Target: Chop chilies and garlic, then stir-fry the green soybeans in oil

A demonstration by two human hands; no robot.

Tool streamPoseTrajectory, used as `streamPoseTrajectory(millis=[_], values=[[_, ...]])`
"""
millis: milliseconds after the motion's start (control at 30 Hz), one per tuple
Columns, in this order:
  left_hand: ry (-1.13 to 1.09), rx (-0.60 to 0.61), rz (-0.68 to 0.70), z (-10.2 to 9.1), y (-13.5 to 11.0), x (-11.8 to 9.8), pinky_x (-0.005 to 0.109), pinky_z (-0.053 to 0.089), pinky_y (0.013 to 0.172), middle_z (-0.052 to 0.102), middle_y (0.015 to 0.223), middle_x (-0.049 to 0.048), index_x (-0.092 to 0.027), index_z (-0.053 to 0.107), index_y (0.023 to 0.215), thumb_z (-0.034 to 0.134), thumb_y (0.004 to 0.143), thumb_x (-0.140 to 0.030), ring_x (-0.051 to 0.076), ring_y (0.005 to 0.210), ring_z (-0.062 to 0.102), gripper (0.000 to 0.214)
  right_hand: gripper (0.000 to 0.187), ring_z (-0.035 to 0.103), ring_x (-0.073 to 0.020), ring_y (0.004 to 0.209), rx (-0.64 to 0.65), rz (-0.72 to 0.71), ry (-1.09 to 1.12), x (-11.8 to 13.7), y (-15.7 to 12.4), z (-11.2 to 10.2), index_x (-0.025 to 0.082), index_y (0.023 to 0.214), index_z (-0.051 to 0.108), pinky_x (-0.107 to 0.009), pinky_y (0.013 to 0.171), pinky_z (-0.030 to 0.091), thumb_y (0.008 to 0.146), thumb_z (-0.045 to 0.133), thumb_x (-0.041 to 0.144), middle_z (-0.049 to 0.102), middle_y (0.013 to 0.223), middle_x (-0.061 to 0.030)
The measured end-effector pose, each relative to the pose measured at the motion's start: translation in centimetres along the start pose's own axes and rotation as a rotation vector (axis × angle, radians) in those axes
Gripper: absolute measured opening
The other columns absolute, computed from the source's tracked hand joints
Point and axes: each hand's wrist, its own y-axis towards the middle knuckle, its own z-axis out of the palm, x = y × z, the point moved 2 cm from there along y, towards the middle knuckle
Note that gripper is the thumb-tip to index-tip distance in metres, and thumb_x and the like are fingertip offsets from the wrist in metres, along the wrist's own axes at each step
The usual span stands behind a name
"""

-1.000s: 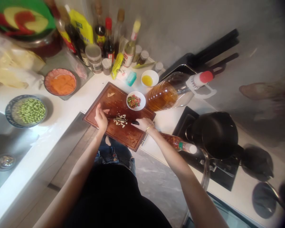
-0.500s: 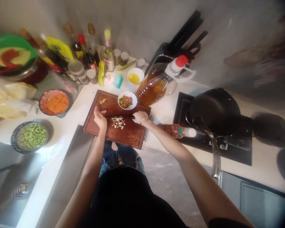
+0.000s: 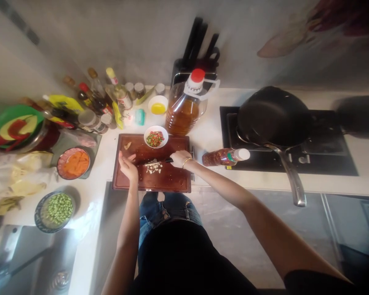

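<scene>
A brown wooden cutting board (image 3: 172, 180) lies on the white counter with pale chopped garlic pieces (image 3: 153, 167) in its middle. My right hand (image 3: 180, 158) is closed around the black handle of a knife (image 3: 156, 162) whose blade lies over the garlic. My left hand (image 3: 127, 164) rests on the board at the blade's tip, fingers curled toward it. A small white bowl of chopped red and green chili (image 3: 155, 137) sits on the board's far edge.
A large oil jug (image 3: 184, 108), a small bowl of yellow liquid (image 3: 158, 105), sauce bottles (image 3: 95, 102) and a knife block (image 3: 197, 57) line the wall. A black pan (image 3: 272, 116) sits on the stove; a chili bottle (image 3: 224, 157) lies beside it. Bowls of orange slices (image 3: 73, 163) and green beans (image 3: 55, 209) stand left.
The view has swung right and tilted, so the board now looks square-on. Both hands stay on the board with the knife over the garlic; the blade has shifted only slightly.
</scene>
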Motion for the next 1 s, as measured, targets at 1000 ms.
streamPoseTrajectory(millis=[1000], values=[[0.232,0.401,0.246,0.4,10.3,2.4,0.040,0.049,0.099,0.073,0.087,0.0084,-0.011,0.048,0.129,0.066,0.077,-0.012,0.019,0.092,0.068,0.055,0.045,0.059,-0.0160,0.050,-0.087,0.339,0.937,3.7,-8.2,9.4,0.020,0.050,0.048,-0.023,0.047,0.039,0.084,0.059,0.048,0.055,0.046,-0.0016]])
